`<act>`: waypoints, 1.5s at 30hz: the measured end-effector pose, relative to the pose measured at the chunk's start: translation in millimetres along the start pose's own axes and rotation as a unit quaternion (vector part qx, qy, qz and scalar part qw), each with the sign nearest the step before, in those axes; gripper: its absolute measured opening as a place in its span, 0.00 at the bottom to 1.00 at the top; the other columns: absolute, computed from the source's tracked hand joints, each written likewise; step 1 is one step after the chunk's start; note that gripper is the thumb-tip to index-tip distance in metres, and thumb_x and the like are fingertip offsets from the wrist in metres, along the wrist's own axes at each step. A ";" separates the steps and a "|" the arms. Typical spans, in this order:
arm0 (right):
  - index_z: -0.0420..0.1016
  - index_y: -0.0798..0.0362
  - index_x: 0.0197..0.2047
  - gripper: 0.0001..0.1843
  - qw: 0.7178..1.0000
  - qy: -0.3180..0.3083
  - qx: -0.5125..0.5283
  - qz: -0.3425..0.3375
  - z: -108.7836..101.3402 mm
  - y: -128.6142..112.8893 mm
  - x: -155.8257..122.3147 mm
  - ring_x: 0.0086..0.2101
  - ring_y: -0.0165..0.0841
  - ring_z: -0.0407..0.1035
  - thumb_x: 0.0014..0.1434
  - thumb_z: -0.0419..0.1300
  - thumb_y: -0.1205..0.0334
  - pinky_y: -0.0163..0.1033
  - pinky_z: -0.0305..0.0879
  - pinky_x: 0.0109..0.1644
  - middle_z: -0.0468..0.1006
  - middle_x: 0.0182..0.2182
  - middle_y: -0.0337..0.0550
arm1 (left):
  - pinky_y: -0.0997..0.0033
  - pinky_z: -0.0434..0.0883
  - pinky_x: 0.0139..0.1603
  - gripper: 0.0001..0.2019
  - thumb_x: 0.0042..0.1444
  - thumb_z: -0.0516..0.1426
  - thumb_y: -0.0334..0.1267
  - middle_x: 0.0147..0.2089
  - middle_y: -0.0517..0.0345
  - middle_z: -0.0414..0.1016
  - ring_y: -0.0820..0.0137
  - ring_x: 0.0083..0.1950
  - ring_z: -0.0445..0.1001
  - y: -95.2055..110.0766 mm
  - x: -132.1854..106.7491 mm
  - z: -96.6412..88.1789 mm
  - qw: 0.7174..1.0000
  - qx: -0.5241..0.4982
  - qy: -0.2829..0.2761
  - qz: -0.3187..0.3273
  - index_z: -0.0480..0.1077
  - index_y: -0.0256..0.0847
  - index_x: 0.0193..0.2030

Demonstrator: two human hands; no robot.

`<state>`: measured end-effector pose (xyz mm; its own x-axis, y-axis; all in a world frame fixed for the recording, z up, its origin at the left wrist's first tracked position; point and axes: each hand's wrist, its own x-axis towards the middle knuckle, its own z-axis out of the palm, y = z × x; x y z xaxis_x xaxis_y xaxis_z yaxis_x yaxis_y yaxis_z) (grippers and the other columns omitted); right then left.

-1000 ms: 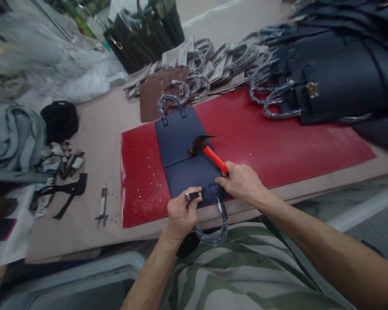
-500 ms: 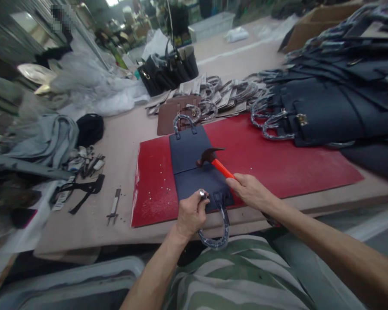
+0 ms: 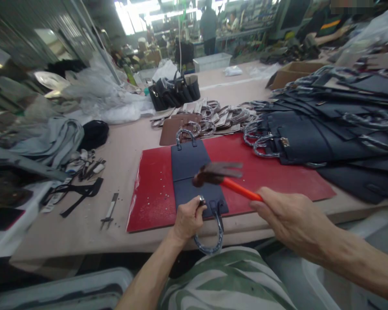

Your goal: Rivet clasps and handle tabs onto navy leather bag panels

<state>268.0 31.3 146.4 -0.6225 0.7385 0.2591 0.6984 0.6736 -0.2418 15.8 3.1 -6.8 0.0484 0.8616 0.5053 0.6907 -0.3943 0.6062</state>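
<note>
My right hand is closed around the orange handle of a claw hammer, its dark head raised above the bag and slightly blurred. My left hand grips a short metal punch, whose shiny top end shows above the fingers; its lower end is hidden. Under that hand lies a flat navy bag panel with a fold line across it. One plastic-wrapped handle is at its far end, another wrapped handle hangs over the table edge towards me.
A red board lies under the panel, with small bits scattered on it. Navy bag pieces are heaped at right, brown pieces behind. A forked tool and black straps lie at left. A person stands far back.
The hammer has risen towards me and to the right with my right hand. My left hand stays at about the same place on the panel. The view has tilted up.
</note>
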 end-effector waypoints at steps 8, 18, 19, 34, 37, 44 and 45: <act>0.59 0.48 0.29 0.16 0.998 -0.020 -0.039 -0.047 4.7 -6.1 -1.3 0.14 0.31 0.55 0.70 0.43 0.59 0.41 0.38 0.23 0.66 0.16 0.37 | 0.72 0.76 0.37 0.06 0.62 0.54 0.31 0.36 0.53 0.80 0.66 0.36 0.81 -1.9 0.4 0.8 1.000 0.009 -0.007 -0.005 0.71 0.41 0.43; 0.65 0.49 0.33 0.16 0.993 -0.112 0.004 0.042 17.3 5.1 2.1 0.20 0.33 0.61 0.70 0.44 0.54 0.41 0.41 0.27 0.71 0.21 0.40 | 0.73 0.77 0.39 0.06 0.62 0.54 0.32 0.38 0.53 0.80 0.67 0.37 0.81 -2.7 -0.8 1.1 1.000 -0.015 -0.003 -0.014 0.71 0.41 0.44; 0.65 0.49 0.34 0.16 0.993 -0.106 0.018 0.057 21.2 6.7 8.5 0.21 0.33 0.62 0.70 0.44 0.54 0.40 0.44 0.28 0.72 0.23 0.41 | 0.72 0.77 0.40 0.06 0.62 0.54 0.31 0.38 0.53 0.80 0.67 0.39 0.81 -3.2 -0.9 0.9 1.000 -0.022 -0.007 -0.015 0.71 0.41 0.44; 0.76 0.56 0.43 0.16 0.958 -0.191 0.049 0.208 134.1 16.4 76.7 0.38 0.42 0.76 0.59 0.60 0.52 0.39 0.61 0.34 0.82 0.37 0.54 | 0.68 0.78 0.44 0.05 0.62 0.57 0.38 0.38 0.54 0.81 0.68 0.40 0.81 0.1 11.0 -8.6 0.964 -0.178 0.011 -0.198 0.72 0.40 0.41; 0.75 0.55 0.44 0.17 0.958 -0.191 0.054 0.207 135.4 18.1 76.8 0.37 0.43 0.76 0.59 0.60 0.51 0.40 0.61 0.34 0.81 0.36 0.54 | 0.64 0.81 0.41 0.11 0.62 0.58 0.44 0.39 0.52 0.81 0.65 0.39 0.82 -5.9 17.8 -16.6 0.911 -0.287 0.068 -0.287 0.69 0.38 0.42; 0.75 0.54 0.40 0.16 0.957 -0.191 0.051 0.213 139.8 21.3 78.3 0.34 0.43 0.76 0.58 0.61 0.50 0.39 0.57 0.31 0.81 0.33 0.50 | 0.64 0.80 0.39 0.17 0.54 0.62 0.45 0.35 0.53 0.81 0.65 0.35 0.81 -56.9 16.1 -94.0 0.900 -0.169 0.153 -0.371 0.72 0.36 0.46; 0.75 0.53 0.40 0.15 0.957 -0.192 0.051 0.213 139.5 21.6 78.5 0.34 0.42 0.75 0.58 0.61 0.50 0.39 0.56 0.31 0.81 0.32 0.49 | 0.65 0.80 0.38 0.17 0.54 0.61 0.45 0.35 0.53 0.81 0.65 0.34 0.81 -69.2 13.1 -108.7 0.904 -0.113 0.148 -0.385 0.73 0.35 0.46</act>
<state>184.9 108.1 31.0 -0.3863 0.8904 -0.2409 0.8919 0.2940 -0.3435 -109.8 7.0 24.6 -0.6030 0.7978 0.0026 0.2712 0.2019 0.9411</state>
